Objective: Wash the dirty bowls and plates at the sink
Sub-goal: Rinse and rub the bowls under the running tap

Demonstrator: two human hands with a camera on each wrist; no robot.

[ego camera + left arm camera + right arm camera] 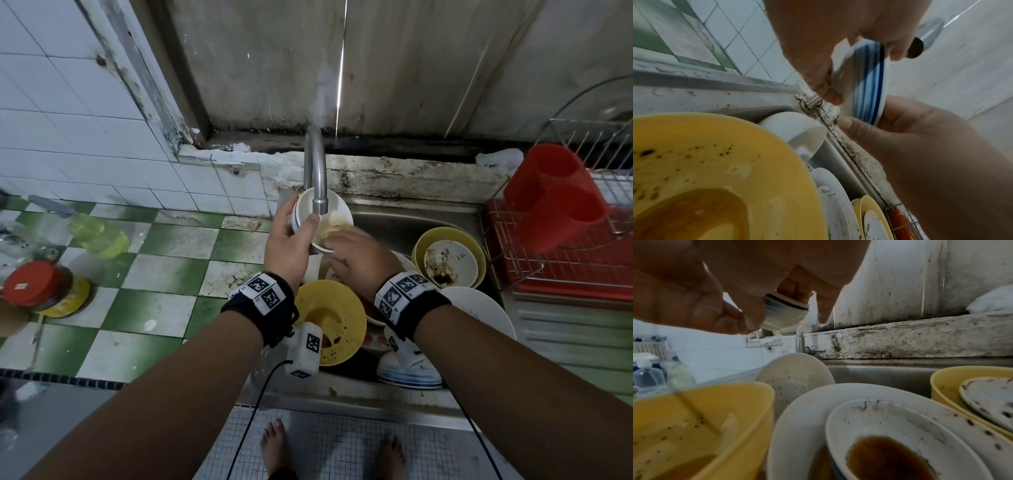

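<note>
A white bowl with blue stripes (pixel 334 209) is tilted right under the spout of the steel faucet (pixel 317 164), with brownish water inside it. My left hand (pixel 291 236) grips its outer wall from the left, thumb over the rim. My right hand (pixel 356 253) holds the near rim, fingers curled into the bowl. In the left wrist view, the left hand (pixel 818 65) and right hand (pixel 910 129) clasp the bowl (pixel 867 81) from both sides. Seen from the right wrist, fingers (pixel 826 305) wrap the bowl (pixel 785 313).
The steel sink (pixel 404 219) holds dirty dishes: a yellow bowl (pixel 329 318) near me, a yellow bowl with a white one inside (pixel 448 260), a white plate (pixel 479 308). A red rack (pixel 565 270) with a red holder (pixel 555 195) stands right. Bottles (pixel 99 236) and a jar (pixel 34 284) sit left.
</note>
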